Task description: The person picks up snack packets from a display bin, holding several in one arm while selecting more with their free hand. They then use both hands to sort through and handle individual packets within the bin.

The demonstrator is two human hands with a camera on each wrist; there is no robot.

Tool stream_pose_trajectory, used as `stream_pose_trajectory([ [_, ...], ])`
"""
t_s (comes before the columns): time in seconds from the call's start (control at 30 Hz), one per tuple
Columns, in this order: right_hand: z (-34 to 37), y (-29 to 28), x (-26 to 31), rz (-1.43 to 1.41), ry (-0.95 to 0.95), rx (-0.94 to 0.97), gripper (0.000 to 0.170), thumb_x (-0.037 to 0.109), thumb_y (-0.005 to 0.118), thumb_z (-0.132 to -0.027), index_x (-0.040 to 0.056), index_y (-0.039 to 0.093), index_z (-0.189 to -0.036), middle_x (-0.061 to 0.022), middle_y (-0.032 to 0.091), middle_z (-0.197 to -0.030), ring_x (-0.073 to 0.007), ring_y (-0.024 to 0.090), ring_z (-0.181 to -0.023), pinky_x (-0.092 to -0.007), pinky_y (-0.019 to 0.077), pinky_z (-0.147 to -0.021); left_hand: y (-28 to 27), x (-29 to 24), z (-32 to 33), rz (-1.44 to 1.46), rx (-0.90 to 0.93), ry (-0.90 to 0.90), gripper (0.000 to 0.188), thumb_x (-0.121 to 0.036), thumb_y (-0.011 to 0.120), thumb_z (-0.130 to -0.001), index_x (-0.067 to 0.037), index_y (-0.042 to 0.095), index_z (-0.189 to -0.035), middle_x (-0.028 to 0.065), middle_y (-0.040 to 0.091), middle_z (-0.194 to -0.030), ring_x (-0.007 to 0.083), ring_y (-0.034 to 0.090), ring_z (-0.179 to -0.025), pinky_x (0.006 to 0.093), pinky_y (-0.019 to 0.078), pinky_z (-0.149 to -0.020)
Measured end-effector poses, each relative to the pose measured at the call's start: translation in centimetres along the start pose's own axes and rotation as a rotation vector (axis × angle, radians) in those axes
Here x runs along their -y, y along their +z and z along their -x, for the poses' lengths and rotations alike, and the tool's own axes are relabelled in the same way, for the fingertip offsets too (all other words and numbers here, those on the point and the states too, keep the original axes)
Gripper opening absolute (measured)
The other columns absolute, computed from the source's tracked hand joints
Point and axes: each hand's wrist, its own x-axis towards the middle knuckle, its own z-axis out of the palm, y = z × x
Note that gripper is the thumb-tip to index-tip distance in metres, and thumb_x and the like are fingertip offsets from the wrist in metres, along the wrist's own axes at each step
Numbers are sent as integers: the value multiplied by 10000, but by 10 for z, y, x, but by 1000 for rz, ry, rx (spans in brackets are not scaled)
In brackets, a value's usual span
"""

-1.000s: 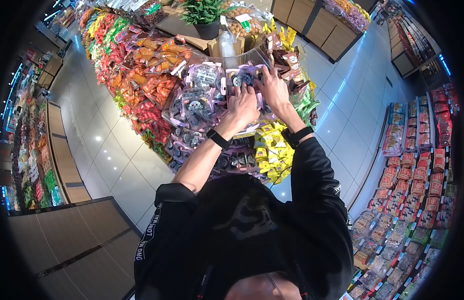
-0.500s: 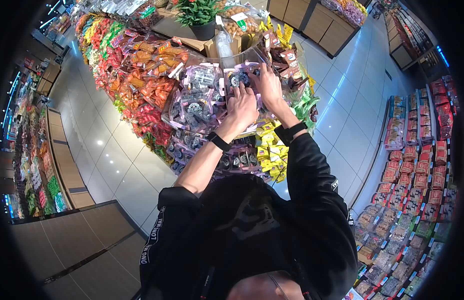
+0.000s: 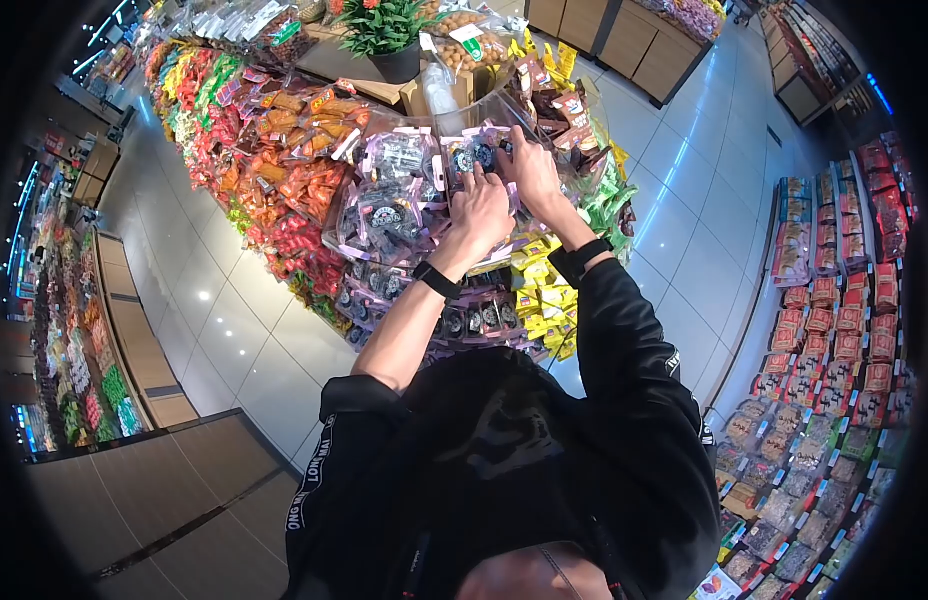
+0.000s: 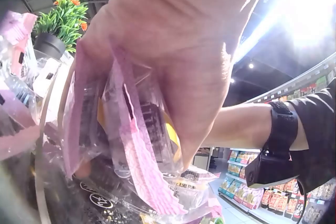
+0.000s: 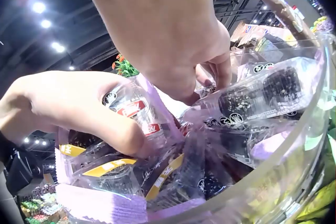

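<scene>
Both hands work in a clear plastic bin (image 5: 283,153) of purple-edged snack packets with dark contents. My left hand (image 3: 481,212) reaches in from the near side; close up, its thumb and fingers grip a clear, purple-edged snack packet (image 4: 139,129). Just right of it, my right hand (image 3: 536,178) bends down over the packets with its fingers curled. In the right wrist view, those fingertips pinch at the end of a clear packet of black pieces (image 5: 262,92). Further packets with yellow bands (image 5: 110,167) lie below the hands. Each wrist wears a black strap.
Left of the bin is a heap of orange-wrapped snacks (image 3: 304,125). Yellow packets (image 3: 546,290) hang at the front right, brown ones (image 3: 574,115) stand behind. A potted plant (image 3: 392,40) sits at the back. Stocked shelves (image 3: 819,350) line the far right.
The head view has shifted a little. My right hand's fingers, spread wider a second ago, have drawn together and moved slightly left. My left hand has stayed nearly in place.
</scene>
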Motion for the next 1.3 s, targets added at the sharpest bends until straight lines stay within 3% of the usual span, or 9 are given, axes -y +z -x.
stream_pose_trajectory([
  [0.27, 3, 4, -5, -21, -57, -97, 371, 235, 660, -944, 6, 501, -1190, -301, 691, -913, -494, 688, -809, -556, 569, -715, -13, 0, -1, 97, 79, -56, 792, -269, 806, -769, 168, 468, -1336, 353, 496, -1441, 480, 493, -1342, 523, 500, -1056],
  [0.53, 13, -7, 4, -18, -72, -69, 361, 220, 677, -959, 18, 511, -1207, -317, 552, -1191, -519, 678, -827, -577, 572, -679, -7, 1, 13, 86, -102, 27, 725, -239, 841, -733, 110, 510, -1276, 297, 533, -1315, 471, 523, -1275, 547, 536, -983],
  [0.63, 11, -7, -3, 21, -170, -106, 367, 181, 695, -923, 46, 524, -1219, -251, 527, -1155, -460, 668, -932, -523, 580, -750, -3, -1, 22, 70, -289, 73, 636, -167, 859, -720, 101, 520, -1186, 284, 463, -1216, 477, 538, -1148, 515, 574, -893],
  [0.73, 12, -11, -5, 46, -256, -74, 460, 152, 675, -907, 103, 521, -1338, -218, 541, -1133, -404, 632, -1059, -475, 585, -828, -5, -5, 28, 114, -292, 27, 619, -172, 857, -724, 104, 530, -1170, 292, 468, -1206, 492, 516, -1172, 518, 572, -898],
  [0.8, 8, -9, -10, 75, -357, -67, 474, 175, 649, -950, 133, 519, -1404, -197, 538, -1083, -416, 631, -973, -496, 557, -823, -3, -5, 27, 119, -277, 16, 626, -176, 858, -727, 114, 533, -1177, 328, 460, -1267, 497, 499, -1196, 522, 574, -905],
  [0.93, 0, -7, -11, 107, -327, 21, 488, 165, 614, -949, 84, 523, -1421, -242, 582, -1134, -418, 651, -1034, -476, 588, -836, -2, -8, 23, 123, -218, -23, 687, -179, 857, -731, 121, 520, -1249, 367, 415, -1419, 514, 485, -1245, 560, 573, -921],
  [1.0, -3, -3, -14, 117, -325, 23, 483, 171, 601, -967, 62, 516, -1430, -248, 593, -1115, -421, 661, -1016, -470, 588, -839, -7, -8, 22, 128, -158, 13, 720, -149, 859, -737, 112, 500, -1305, 302, 348, -1546, 541, 439, -1309, 577, 576, -928],
  [1.03, -6, 2, -17, 141, -329, 26, 489, 165, 593, -972, 73, 507, -1444, -246, 589, -1126, -415, 659, -1033, -468, 589, -839, -6, -7, 22, 110, -153, 5, 766, -198, 830, -749, 80, 481, -1371, 218, 404, -1563, 540, 459, -1306, 581, 541, -981],
  [1.3, 1, -14, -7, 115, -329, 116, 550, 111, 560, -956, 125, 462, -1496, -241, 557, -1186, -408, 639, -1059, -462, 583, -861, -8, -2, 11, 67, -28, -28, 807, -281, 800, -778, 69, 452, -1416, 235, 506, -1486, 490, 476, -1318, 544, 509, -1037],
])
